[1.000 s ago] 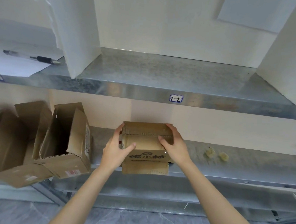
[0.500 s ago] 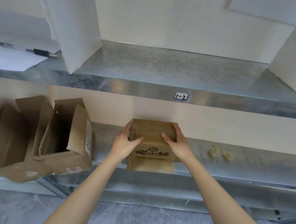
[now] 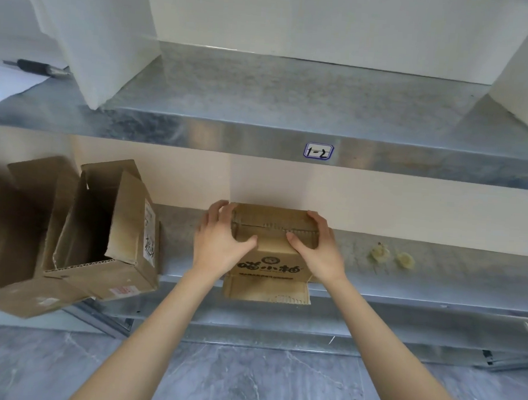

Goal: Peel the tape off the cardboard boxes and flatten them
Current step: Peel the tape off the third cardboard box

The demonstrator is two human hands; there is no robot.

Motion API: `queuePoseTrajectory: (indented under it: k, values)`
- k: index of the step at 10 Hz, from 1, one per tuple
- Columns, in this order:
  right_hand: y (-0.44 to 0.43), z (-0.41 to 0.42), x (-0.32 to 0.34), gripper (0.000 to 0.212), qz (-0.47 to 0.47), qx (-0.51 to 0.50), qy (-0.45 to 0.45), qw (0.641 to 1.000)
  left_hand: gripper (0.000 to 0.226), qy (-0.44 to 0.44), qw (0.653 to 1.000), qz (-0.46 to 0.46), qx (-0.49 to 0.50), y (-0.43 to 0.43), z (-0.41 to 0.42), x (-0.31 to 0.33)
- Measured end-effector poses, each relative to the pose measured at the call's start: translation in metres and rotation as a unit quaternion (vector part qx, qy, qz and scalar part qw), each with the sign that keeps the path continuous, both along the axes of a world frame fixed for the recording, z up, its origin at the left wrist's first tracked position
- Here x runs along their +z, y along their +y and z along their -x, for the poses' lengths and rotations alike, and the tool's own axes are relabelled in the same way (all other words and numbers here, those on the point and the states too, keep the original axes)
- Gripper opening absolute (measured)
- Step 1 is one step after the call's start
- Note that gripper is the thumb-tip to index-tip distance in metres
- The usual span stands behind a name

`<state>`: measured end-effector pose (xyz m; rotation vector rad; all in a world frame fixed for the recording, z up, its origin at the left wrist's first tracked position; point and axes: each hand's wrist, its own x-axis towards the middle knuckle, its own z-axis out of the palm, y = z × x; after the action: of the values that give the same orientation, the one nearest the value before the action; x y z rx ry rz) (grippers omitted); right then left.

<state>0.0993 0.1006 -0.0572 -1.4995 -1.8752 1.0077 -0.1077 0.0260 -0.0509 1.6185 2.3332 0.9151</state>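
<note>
A small brown cardboard box [image 3: 269, 263] with black printed characters on its near side sits on the lower metal shelf [image 3: 437, 272]. One flap hangs down over the shelf's front edge. My left hand [image 3: 220, 243] grips the box's left side with the thumb on top. On the opposite side, my right hand [image 3: 318, 249] holds it, thumb pressed on the top seam. Two larger opened cardboard boxes [image 3: 106, 227] lie on their sides at the left of the same shelf.
Two crumpled bits of tape [image 3: 392, 257] lie on the lower shelf to the right. The upper shelf [image 3: 260, 137] bears a "1-2" label [image 3: 318, 150], white panels [image 3: 96, 35], paper and a pen [image 3: 36, 67]. Grey floor is below.
The small box and both hands have moved farther onto the lower shelf; my hands have slid up toward the box's top. The boxes at the left have not moved.
</note>
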Motion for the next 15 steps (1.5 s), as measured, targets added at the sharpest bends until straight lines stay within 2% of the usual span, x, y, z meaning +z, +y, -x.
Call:
queuePoseTrajectory:
  k: [1,2,3,4,5,6,7,8,9,10,12,15]
  values:
    - [0.0,0.0,0.001,0.067,-0.001,-0.002,-0.006,1.0,0.063,0.054,0.996,-0.062,-0.027,0.021,-0.023,0.008]
    - [-0.003,-0.003,0.0,0.068,-0.007,-0.004,-0.009,1.0,0.056,0.046,0.996,-0.045,-0.059,0.04,-0.046,0.006]
    - [-0.006,-0.007,-0.001,0.069,-0.011,0.006,-0.002,1.0,0.05,0.091,0.993,-0.019,-0.075,0.045,-0.055,-0.005]
    - [-0.008,-0.015,-0.003,0.071,0.007,0.054,0.056,0.997,0.048,0.109,0.991,-0.04,-0.063,0.041,-0.051,-0.011]
    - [-0.005,-0.028,-0.002,0.055,0.053,0.019,0.163,0.985,0.048,0.12,0.989,-0.066,-0.056,0.036,-0.052,-0.011]
    - [0.008,-0.037,0.0,0.038,0.038,-0.045,0.16,0.985,0.047,0.117,0.989,-0.076,-0.054,0.033,-0.055,-0.01]
    - [0.021,-0.035,0.004,0.028,0.036,-0.053,0.123,0.99,0.047,0.123,0.987,-0.086,-0.051,0.029,-0.055,-0.012]
    - [0.029,-0.028,0.011,0.029,0.045,-0.045,0.093,0.994,0.046,0.13,0.986,-0.099,-0.042,0.024,-0.059,-0.013]
    - [0.031,-0.019,0.019,0.036,0.104,-0.023,0.073,0.992,0.045,0.138,0.984,-0.109,-0.032,0.018,-0.062,-0.014]
    - [0.029,-0.012,0.021,0.05,0.125,0.016,0.05,0.991,0.046,0.137,0.983,-0.117,-0.028,0.014,-0.064,-0.015]
    - [0.023,-0.011,0.018,0.019,0.047,0.021,0.097,0.994,0.046,0.141,0.982,-0.118,-0.034,0.01,-0.066,-0.015]
    - [0.017,-0.008,0.012,0.011,0.004,-0.008,0.125,0.992,0.046,0.143,0.982,-0.119,-0.037,0.009,-0.067,-0.015]
